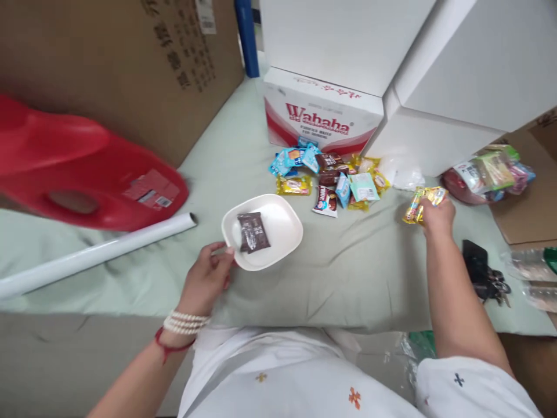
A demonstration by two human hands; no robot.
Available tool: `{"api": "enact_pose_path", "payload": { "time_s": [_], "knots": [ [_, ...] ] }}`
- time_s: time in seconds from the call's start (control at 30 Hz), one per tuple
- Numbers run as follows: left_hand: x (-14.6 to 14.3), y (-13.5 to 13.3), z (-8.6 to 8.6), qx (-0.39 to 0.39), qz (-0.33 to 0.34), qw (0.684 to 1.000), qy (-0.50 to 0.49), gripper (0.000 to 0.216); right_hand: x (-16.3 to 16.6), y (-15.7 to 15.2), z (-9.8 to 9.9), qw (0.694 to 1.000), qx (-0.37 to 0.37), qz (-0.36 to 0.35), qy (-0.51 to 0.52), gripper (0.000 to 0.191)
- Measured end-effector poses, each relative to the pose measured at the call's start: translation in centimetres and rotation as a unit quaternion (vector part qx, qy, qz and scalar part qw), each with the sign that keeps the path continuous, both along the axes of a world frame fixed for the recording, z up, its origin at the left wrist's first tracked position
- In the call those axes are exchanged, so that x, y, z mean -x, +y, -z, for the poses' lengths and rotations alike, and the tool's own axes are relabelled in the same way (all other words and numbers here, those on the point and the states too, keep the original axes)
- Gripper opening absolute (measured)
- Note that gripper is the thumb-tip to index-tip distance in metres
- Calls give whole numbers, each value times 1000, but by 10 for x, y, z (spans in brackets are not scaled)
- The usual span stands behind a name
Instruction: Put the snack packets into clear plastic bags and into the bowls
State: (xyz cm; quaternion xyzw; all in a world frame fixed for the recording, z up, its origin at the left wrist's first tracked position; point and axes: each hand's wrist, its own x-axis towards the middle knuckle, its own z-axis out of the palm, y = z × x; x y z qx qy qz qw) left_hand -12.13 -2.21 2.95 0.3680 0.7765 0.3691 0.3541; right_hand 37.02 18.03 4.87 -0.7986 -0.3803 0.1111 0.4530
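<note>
A white plate (287,232) with rounded corners rests on the cloth-covered table, and dark brown snack packets (256,232) lie in it. My left hand (211,267) pinches the plate's near left rim between thumb and fingers. Out to the right, my right hand (437,215) is closed on yellow snack packets (413,206); how many it grips I cannot tell. Between the plate and the Wahaha box lies a pile of wrapped snacks: light blue packets (285,162), a brown-and-white packet (325,201), a yellow packet (294,186) and a pale green packet (363,187).
Behind the pile stands a Wahaha carton (322,116). A red jug (108,168) and a white tube (100,252) lie at left. To the right are a clear plastic bag (402,173), a bowl of packets (487,174), keys (494,284) and a black case (475,258).
</note>
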Motion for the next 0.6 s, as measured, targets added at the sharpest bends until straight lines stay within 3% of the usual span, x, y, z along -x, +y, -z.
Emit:
{"api": "enact_pose_path", "payload": {
  "time_s": [0.07,0.1,0.17,0.27,0.37,0.47,0.53,0.6],
  "knots": [
    [0,8,4,5,40,999,-9,67,34,-19,-10,997,-21,-80,9,28],
    [-1,12,6,1,56,998,-5,66,58,-30,-16,986,-30,-163,20,43],
    [-8,15,9,-7,80,997,11,63,116,-50,-29,930,-39,-361,57,73],
    [-21,11,11,1,95,995,31,61,212,-68,-41,845,-24,-534,-34,78],
    [-30,4,13,22,109,993,41,62,288,-69,-34,782,93,-585,-194,72],
    [-33,-1,14,19,110,992,57,58,327,-70,-13,738,206,-571,-295,72],
    [-33,-2,14,3,111,992,68,54,335,-74,2,734,227,-557,-317,71],
    [-31,-3,13,0,117,991,71,53,334,-83,10,742,192,-544,-342,69]
  ]
}}
